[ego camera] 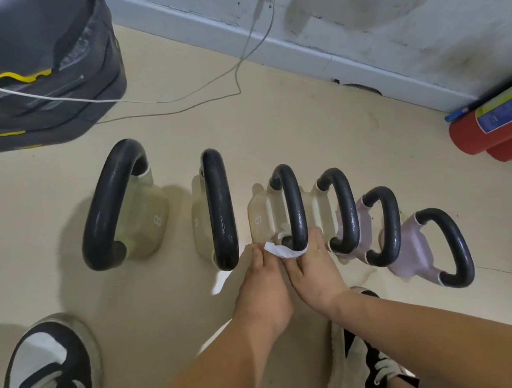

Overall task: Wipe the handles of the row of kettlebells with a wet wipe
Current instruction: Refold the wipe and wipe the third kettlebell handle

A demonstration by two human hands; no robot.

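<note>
Pinching the wet wipe [281,250] in my left hand [263,285] and right hand [314,265] — fingertips [257,251] flanking it, looped under the third handle [292,203].

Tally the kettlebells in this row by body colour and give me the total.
Cream kettlebells: 4
Lilac kettlebells: 2
Total: 6
</note>
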